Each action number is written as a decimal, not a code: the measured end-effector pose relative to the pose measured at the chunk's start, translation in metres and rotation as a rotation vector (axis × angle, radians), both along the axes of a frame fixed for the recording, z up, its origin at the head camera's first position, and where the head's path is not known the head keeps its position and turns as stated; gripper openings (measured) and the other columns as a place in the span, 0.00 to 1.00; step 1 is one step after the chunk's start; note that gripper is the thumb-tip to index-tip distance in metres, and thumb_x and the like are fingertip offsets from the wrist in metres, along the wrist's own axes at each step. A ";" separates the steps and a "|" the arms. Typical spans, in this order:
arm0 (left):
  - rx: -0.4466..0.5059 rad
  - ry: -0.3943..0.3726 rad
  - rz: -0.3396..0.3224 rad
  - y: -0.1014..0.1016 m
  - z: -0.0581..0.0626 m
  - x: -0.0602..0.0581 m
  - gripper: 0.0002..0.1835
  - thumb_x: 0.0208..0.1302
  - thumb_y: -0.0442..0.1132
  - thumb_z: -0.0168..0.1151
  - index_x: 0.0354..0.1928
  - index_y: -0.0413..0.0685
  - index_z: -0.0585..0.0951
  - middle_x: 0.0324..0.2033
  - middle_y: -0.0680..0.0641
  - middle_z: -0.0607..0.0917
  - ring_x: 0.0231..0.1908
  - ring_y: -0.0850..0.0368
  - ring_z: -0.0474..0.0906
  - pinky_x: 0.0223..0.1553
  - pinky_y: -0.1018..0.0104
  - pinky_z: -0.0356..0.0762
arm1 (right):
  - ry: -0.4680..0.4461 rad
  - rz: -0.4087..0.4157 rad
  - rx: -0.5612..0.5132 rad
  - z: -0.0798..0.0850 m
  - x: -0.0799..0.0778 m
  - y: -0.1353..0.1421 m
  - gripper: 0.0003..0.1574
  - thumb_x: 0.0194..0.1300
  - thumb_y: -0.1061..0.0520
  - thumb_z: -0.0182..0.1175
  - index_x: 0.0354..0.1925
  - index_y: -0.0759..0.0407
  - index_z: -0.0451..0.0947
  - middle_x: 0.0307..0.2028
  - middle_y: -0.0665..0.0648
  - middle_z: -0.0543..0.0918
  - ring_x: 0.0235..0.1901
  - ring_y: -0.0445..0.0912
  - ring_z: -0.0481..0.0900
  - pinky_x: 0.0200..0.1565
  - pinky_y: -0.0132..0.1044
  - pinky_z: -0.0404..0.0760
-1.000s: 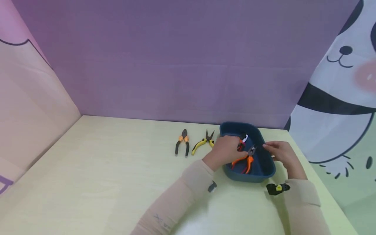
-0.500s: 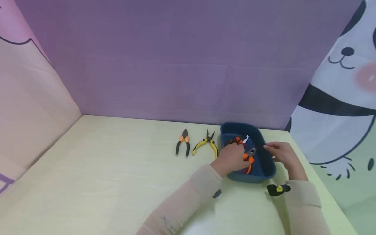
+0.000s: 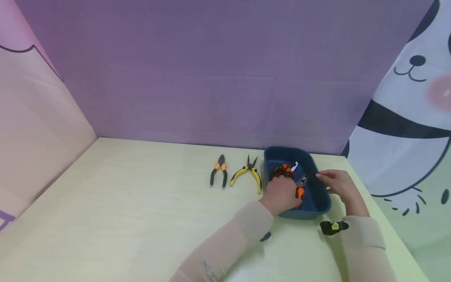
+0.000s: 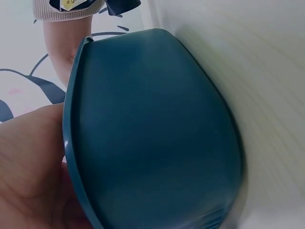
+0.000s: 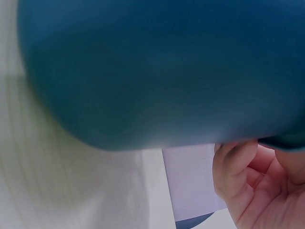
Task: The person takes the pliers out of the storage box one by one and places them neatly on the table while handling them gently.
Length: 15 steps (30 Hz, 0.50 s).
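A dark blue plastic bin [image 3: 304, 214] stands at the right of the table, with hand tools inside. My left hand [image 3: 282, 194] reaches down over its near left rim, by the orange handles of a pair of pliers [image 3: 300, 192]. Its fingertips are hidden, so I cannot tell if it grips the pliers. Beyond it in the bin lies a red-and-black handled tool [image 3: 283, 170]. My right hand [image 3: 339, 186] pinches the bin's right rim, thumb over the edge. The right wrist view shows its curled fingers [image 5: 233, 167] against the outer wall.
Left of the bin, yellow-handled needle-nose pliers [image 3: 251, 170] lie with spread handles. Farther left are black-and-orange handled pliers [image 3: 220, 169]. The pale table [image 3: 123, 211] meets a purple backdrop [image 3: 211, 109] at its back edge, close behind the bin.
My left hand has moved right and nearer inside the bin, from the red-and-black tool to the orange pliers' handles. The right hand stays on the rim.
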State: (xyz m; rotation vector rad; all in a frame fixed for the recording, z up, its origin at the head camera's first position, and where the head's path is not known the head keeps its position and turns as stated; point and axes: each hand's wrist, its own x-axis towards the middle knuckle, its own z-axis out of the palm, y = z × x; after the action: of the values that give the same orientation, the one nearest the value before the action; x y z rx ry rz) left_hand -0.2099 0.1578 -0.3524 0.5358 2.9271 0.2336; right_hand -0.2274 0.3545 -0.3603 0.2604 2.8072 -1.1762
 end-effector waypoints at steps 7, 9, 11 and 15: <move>-0.018 -0.051 0.041 0.005 0.001 0.001 0.26 0.50 0.63 0.66 0.47 0.58 0.79 0.39 0.54 0.79 0.36 0.59 0.73 0.39 0.68 0.74 | 0.002 -0.001 0.002 0.001 0.001 -0.001 0.33 0.69 0.48 0.52 0.58 0.75 0.68 0.50 0.71 0.79 0.33 0.38 0.79 0.36 0.38 0.82; -0.015 -0.053 0.040 0.005 0.000 0.002 0.26 0.50 0.63 0.67 0.46 0.57 0.79 0.38 0.54 0.79 0.36 0.59 0.73 0.39 0.68 0.74 | 0.004 0.000 -0.003 0.000 0.001 -0.001 0.33 0.69 0.48 0.52 0.57 0.75 0.68 0.49 0.70 0.79 0.33 0.38 0.79 0.36 0.38 0.82; -0.008 -0.052 0.037 0.004 -0.001 0.002 0.26 0.50 0.63 0.67 0.46 0.57 0.80 0.38 0.53 0.79 0.36 0.59 0.73 0.38 0.67 0.74 | 0.011 0.002 -0.007 0.001 0.001 -0.001 0.33 0.69 0.48 0.52 0.57 0.76 0.68 0.48 0.70 0.80 0.33 0.38 0.79 0.36 0.38 0.82; 0.004 -0.038 0.021 0.004 -0.004 0.003 0.27 0.49 0.65 0.66 0.45 0.58 0.80 0.38 0.54 0.80 0.36 0.59 0.74 0.37 0.67 0.75 | 0.023 0.006 -0.011 0.000 0.000 0.000 0.33 0.69 0.48 0.53 0.57 0.76 0.68 0.48 0.70 0.80 0.33 0.38 0.79 0.36 0.38 0.82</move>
State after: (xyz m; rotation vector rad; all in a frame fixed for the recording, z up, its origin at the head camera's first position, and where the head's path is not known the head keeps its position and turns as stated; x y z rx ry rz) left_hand -0.2066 0.1620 -0.3560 0.4965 2.8971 0.2499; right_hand -0.2269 0.3543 -0.3604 0.2392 2.8181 -1.2011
